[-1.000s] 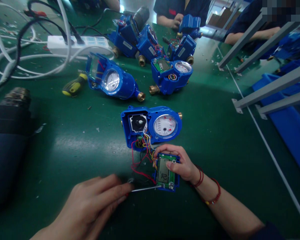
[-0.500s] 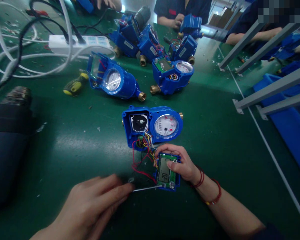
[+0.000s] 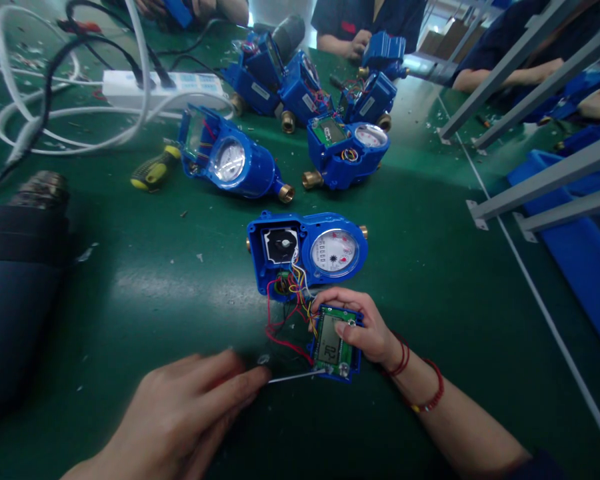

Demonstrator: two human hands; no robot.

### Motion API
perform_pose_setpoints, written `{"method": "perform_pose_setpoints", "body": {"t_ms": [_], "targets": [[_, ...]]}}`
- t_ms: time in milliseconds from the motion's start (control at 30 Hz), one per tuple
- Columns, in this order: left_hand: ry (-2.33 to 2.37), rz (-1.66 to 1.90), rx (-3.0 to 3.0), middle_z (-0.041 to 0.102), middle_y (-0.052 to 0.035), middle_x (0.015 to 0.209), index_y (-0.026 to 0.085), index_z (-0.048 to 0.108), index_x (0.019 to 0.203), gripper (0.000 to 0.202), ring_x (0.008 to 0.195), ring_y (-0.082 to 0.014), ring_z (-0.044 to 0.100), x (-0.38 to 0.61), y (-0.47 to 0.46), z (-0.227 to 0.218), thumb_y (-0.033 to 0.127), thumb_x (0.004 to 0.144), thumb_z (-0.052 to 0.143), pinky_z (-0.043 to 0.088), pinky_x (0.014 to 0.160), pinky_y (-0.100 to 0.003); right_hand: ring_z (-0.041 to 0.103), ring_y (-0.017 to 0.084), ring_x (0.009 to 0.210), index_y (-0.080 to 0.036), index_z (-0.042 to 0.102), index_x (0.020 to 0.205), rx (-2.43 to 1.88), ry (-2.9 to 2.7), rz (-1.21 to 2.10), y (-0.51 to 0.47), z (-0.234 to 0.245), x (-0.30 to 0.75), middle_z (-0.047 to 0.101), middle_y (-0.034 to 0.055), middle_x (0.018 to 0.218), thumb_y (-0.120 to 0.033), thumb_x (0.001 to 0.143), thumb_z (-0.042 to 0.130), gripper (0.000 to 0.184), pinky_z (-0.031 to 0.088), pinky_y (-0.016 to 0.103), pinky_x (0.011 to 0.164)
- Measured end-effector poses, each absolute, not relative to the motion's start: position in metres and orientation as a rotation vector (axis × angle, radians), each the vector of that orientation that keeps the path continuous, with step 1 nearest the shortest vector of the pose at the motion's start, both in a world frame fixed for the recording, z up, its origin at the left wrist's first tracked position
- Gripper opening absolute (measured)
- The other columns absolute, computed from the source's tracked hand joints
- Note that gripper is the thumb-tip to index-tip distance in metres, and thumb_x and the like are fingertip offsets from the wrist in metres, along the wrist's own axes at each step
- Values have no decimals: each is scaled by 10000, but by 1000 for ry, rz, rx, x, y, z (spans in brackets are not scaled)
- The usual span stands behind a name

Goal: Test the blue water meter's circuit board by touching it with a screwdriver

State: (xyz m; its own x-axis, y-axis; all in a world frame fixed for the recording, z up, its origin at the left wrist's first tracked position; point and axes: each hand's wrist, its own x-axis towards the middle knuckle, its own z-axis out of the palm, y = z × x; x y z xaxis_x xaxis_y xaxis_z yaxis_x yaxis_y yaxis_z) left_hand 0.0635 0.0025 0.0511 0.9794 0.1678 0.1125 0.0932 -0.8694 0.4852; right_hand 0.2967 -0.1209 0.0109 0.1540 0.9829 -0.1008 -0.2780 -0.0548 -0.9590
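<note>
An opened blue water meter [image 3: 307, 250] lies on the green mat, its white dial to the right. Coloured wires [image 3: 290, 303] run from it down to a green circuit board with an LCD [image 3: 333, 343] in a blue cover. My right hand [image 3: 363, 327] is closed on that board, thumb across its screen. My left hand [image 3: 190, 410] pinches a thin metal tool [image 3: 293, 377], probably a screwdriver shaft, whose tip touches the board's lower left corner.
Several more blue meters [image 3: 345, 150] lie farther back, with a yellow-black screwdriver [image 3: 155, 170], a white power strip [image 3: 165, 87] and cables. A dark heat gun [image 3: 15, 267] lies at left. Grey metal rails [image 3: 545, 177] and a blue bin stand at right. Other people's hands work at the far edge.
Both hands stay in place on the board and tool. The view has shifted slightly, so things sit a little more to the right.
</note>
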Motion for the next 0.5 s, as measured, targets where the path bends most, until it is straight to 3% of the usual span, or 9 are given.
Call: {"method": "perform_pose_setpoints", "body": {"t_ms": [500], "targets": [[166,130,2840,580,-29,863,265,510,1138,336,586,-132,508,59,0,54,194,870,320,357,483,-268,599,172,713,-140,579,985,-1179,-845,1254,-122,13,296,636,75,842,-238,661,598,339,481,264,598]]}}
